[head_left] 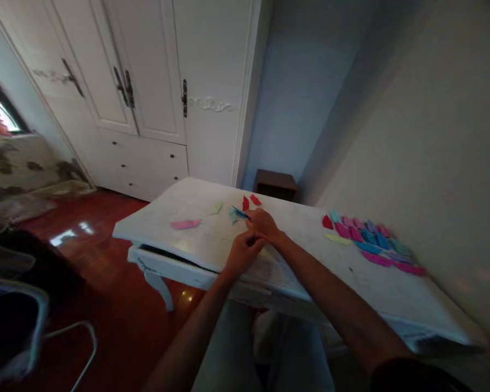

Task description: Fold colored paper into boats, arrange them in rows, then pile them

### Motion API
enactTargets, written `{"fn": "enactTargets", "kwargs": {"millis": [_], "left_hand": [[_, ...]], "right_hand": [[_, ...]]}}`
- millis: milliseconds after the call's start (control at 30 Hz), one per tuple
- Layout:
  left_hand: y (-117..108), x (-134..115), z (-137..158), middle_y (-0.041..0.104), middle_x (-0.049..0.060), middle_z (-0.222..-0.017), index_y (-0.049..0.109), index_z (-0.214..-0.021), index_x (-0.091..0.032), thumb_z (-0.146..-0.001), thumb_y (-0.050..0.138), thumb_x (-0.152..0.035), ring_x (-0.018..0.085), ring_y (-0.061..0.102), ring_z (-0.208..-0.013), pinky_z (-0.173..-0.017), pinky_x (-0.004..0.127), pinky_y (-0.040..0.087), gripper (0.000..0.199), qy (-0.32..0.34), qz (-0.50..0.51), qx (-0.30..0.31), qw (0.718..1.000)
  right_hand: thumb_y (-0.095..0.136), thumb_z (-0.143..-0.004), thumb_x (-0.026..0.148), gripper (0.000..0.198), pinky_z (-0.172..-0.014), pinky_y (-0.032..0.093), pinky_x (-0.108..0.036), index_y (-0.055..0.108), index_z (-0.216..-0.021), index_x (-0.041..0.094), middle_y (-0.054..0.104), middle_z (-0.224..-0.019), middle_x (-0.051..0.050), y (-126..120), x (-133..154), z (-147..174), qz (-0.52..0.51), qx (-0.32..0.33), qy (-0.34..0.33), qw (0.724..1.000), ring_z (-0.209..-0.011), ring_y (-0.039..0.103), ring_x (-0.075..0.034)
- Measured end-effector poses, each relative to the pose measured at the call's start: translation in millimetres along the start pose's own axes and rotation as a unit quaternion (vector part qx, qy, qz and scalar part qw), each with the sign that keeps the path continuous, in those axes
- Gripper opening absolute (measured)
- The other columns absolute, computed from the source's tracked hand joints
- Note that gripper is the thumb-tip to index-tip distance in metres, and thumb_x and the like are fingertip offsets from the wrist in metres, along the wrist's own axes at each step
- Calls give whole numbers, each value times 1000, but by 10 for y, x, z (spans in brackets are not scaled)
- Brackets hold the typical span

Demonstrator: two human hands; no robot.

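Observation:
My right hand (263,223) is closed around a slim, pointed blue thing (240,212), too small and blurred to name for sure. Just below its tip lie small pale blue paper pieces (232,215) on the white table (298,239). My left hand (245,251) is held against the right wrist with its fingers curled; whatever is in them, if anything, is hidden. Beyond the right hand are two red paper pieces (245,203). To the left lie a yellow-green paper piece (216,208) and a pink folded paper (185,224).
Several colourful folded papers (367,237) are laid out in rows at the table's right, by the wall. A drawer (175,267) shows in the table's front. Behind stand a brown box-like stand (276,178) and a white wardrobe (212,65). A metal-framed chair (41,310) is at left.

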State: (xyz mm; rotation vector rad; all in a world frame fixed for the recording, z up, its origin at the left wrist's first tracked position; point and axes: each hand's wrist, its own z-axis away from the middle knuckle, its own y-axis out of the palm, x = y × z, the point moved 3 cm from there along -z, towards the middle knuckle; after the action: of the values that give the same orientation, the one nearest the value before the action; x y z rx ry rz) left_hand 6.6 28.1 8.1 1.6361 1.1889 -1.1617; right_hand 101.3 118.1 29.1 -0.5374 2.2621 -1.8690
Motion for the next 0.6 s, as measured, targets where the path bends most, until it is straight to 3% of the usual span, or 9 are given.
{"fn": "enactTargets", "kwargs": {"millis": [133,367,500,600], "left_hand": [[11,-11,-11,51,-4,-54,69,-81,-12,-72,62,-33,8,43,-47,-46,21,33,23,-9,0,-2,1000],[9,-17,-8,53,-4,-56,68,-81,-13,-73,62,-34,8,45,-46,-43,19,33,23,-29,-2,-11,1000],[11,-51,-8,53,-4,-56,68,-82,-13,-73,63,-34,8,46,-47,-44,19,35,23,-41,2,-12,999],[7,-65,-10,54,-4,-56,68,-82,-14,-72,66,-36,8,47,-47,-45,19,36,25,-45,-2,-12,999]], "right_hand": [[48,-88,15,27,-88,46,-30,71,-102,19,73,-100,-10,-20,-44,74,-14,-15,13,1000,-98,65,-23],[42,-90,16,35,-90,48,-28,68,-114,18,70,-114,-7,-147,-258,338,-107,-106,39,988,-100,65,-18],[45,-88,20,32,-71,52,-28,68,-109,16,69,-103,-8,-230,-490,648,-296,-160,49,940,-67,65,-13],[49,-87,28,32,-59,48,-26,69,-109,16,68,-89,-5,-295,-719,956,-379,-167,61,908,-58,59,-11]]}}
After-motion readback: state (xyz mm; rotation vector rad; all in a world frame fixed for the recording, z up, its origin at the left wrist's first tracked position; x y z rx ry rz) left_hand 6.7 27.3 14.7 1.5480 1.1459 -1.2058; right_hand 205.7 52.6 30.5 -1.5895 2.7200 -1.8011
